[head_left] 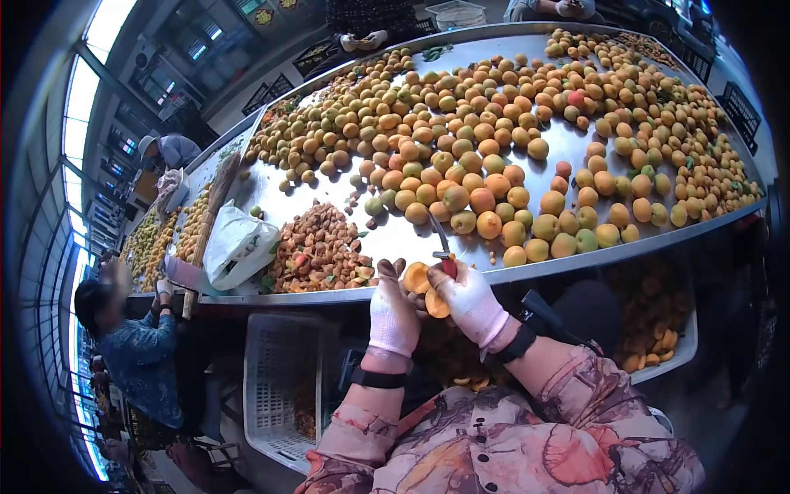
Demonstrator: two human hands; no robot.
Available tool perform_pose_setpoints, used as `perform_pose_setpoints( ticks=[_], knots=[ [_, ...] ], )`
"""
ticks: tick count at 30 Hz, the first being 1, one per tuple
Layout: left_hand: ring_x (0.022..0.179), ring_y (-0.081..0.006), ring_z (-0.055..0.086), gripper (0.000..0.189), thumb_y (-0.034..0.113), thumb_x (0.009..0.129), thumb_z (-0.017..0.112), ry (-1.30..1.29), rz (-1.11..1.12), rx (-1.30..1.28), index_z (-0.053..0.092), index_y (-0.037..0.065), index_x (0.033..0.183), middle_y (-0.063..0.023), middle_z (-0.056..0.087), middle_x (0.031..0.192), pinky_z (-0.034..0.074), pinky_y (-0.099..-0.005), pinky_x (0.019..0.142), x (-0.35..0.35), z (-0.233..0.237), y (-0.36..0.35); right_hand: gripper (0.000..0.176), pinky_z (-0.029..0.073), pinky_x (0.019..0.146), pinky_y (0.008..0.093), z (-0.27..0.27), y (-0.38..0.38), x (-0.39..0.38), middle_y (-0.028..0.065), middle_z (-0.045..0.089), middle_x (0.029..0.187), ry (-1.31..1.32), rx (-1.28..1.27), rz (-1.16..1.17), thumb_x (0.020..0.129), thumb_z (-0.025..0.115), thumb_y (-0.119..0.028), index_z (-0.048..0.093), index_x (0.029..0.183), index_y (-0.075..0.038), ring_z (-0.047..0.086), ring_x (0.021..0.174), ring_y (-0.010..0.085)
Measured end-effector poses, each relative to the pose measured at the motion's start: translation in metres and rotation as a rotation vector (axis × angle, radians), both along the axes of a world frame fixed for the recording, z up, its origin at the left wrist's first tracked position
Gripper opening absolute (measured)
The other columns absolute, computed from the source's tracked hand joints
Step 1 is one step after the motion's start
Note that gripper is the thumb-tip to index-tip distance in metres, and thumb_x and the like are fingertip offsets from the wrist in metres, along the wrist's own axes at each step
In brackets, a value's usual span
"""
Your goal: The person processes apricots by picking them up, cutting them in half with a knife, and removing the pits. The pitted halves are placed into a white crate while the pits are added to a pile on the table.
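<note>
Both my hands wear white gloves with stained, dark fingertips, just off the table's near edge. My left hand [396, 311] is closed with its fingers against an apricot half [416, 278], cut face showing. My right hand [471, 301] is closed round a small curved knife [443, 239] with a red handle, its blade pointing up over the table. A second apricot half [437, 305] lies between the hands, by the right thumb; which hand bears it is hard to tell. Whole apricots [481, 200] lie just beyond the knife.
The metal table [395, 247] carries many whole apricots, a heap of apricot pits [317, 251] and a white plastic bag [239, 247]. Below stand a white crate [284, 346] and a tub of apricot halves [658, 358]. A person [144, 354] works at left; others sit across the table.
</note>
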State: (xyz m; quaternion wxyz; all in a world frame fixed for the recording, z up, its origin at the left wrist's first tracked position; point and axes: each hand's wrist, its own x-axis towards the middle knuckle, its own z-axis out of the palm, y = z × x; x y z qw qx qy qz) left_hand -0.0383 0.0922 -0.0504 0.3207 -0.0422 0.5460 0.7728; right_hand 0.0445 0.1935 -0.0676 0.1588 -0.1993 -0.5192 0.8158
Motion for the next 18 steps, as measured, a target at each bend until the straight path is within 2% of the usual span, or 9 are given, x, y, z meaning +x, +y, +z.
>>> perform_pose_setpoints(
  ticks=[1, 4, 5, 7, 9, 10, 11, 14, 18],
  knots=[
    [0.065, -0.0094, 0.059, 0.058, 0.042, 0.107, 0.044, 0.059, -0.073, 0.011, 0.037, 0.0, 0.147, -0.0074, 0.065, 0.105, 0.047, -0.0218, 0.054, -0.004, -0.008, -0.004, 0.022, 0.051, 0.074, 0.0249, -0.001, -0.002, -0.002, 0.0049, 0.065, 0.096, 0.056, 0.046, -0.055, 0.101, 0.061, -0.017, 0.06, 0.111, 0.002, 0.06, 0.085, 0.008],
    [0.085, -0.0136, 0.063, 0.051, 0.031, 0.105, 0.053, 0.318, -0.046, -0.048, 0.041, -0.003, 0.142, -0.0085, 0.063, 0.111, 0.053, -0.025, 0.071, 0.006, -0.013, -0.003, 0.022, 0.051, 0.075, 0.0253, -0.006, -0.002, -0.005, 0.0051, 0.064, 0.098, 0.089, 0.057, -0.065, 0.101, 0.061, -0.016, 0.06, 0.112, 0.003, 0.059, 0.087, 0.0075],
    [0.104, -0.0194, 0.061, 0.041, 0.021, 0.103, 0.057, 0.261, -0.064, 0.002, 0.046, -0.004, 0.134, -0.0101, 0.06, 0.118, 0.052, -0.0299, 0.089, 0.009, -0.008, -0.008, 0.023, 0.052, 0.075, 0.0272, -0.01, -0.002, -0.007, 0.0067, 0.065, 0.097, 0.094, 0.107, -0.097, 0.101, 0.062, -0.017, 0.06, 0.112, 0.003, 0.061, 0.086, 0.0106],
    [0.109, -0.0217, 0.06, 0.036, 0.02, 0.103, 0.055, 0.094, -0.043, 0.16, 0.049, -0.003, 0.13, -0.0109, 0.059, 0.12, 0.051, -0.0343, 0.094, 0.006, -0.024, -0.017, 0.026, 0.053, 0.075, 0.031, -0.015, -0.003, -0.009, 0.0099, 0.068, 0.095, 0.101, 0.203, -0.162, 0.099, 0.064, -0.019, 0.06, 0.112, 0.002, 0.066, 0.084, 0.0167],
    [0.117, -0.0269, 0.058, 0.033, 0.023, 0.106, 0.049, -0.188, -0.012, 0.34, 0.051, -0.001, 0.129, -0.013, 0.058, 0.125, 0.047, -0.0441, 0.104, 0.011, -0.024, -0.017, 0.028, 0.053, 0.072, 0.0337, -0.01, -0.003, -0.003, 0.0142, 0.068, 0.091, 0.026, 0.56, -0.193, 0.098, 0.065, -0.023, 0.061, 0.111, 0.001, 0.066, 0.08, 0.0239],
    [0.118, -0.0277, 0.058, 0.033, 0.024, 0.107, 0.047, -0.313, -0.033, 0.425, 0.052, 0.0, 0.129, -0.0133, 0.059, 0.126, 0.046, -0.0452, 0.105, 0.013, -0.026, -0.02, 0.029, 0.052, 0.071, 0.035, -0.004, -0.002, 0.001, 0.0164, 0.068, 0.089, -0.012, 0.74, -0.208, 0.097, 0.066, -0.025, 0.062, 0.11, 0.001, 0.066, 0.078, 0.0276],
    [0.119, -0.0284, 0.058, 0.033, 0.026, 0.107, 0.046, -0.438, -0.058, 0.51, 0.054, 0.002, 0.128, -0.0137, 0.059, 0.127, 0.045, -0.0463, 0.107, 0.015, -0.029, -0.025, 0.029, 0.053, 0.071, 0.0394, 0.001, -0.004, 0.006, 0.0221, 0.066, 0.087, -0.001, 0.767, -0.157, 0.095, 0.068, -0.025, 0.062, 0.108, 0.0, 0.066, 0.082, 0.0378],
    [0.123, -0.0293, 0.057, 0.037, 0.03, 0.107, 0.043, -0.625, -0.066, 0.581, 0.052, 0.005, 0.133, -0.0122, 0.058, 0.132, 0.044, -0.0477, 0.11, 0.026, -0.027, -0.034, 0.027, 0.053, 0.07, 0.0389, 0.005, -0.004, 0.015, 0.0189, 0.067, 0.083, 0.126, 0.853, -0.032, 0.095, 0.067, -0.026, 0.063, 0.107, -0.001, 0.068, 0.081, 0.0366],
    [0.12, -0.029, 0.057, 0.042, 0.036, 0.107, 0.042, -0.458, -0.157, 0.315, 0.049, 0.004, 0.134, -0.015, 0.056, 0.131, 0.051, -0.0444, 0.101, 0.041, -0.046, -0.051, 0.026, 0.051, 0.066, 0.0379, 0.015, 0.003, 0.025, 0.0182, 0.066, 0.079, 0.084, 0.739, -0.047, 0.096, 0.067, -0.025, 0.063, 0.103, -0.001, 0.066, 0.074, 0.0353]
  ],
)
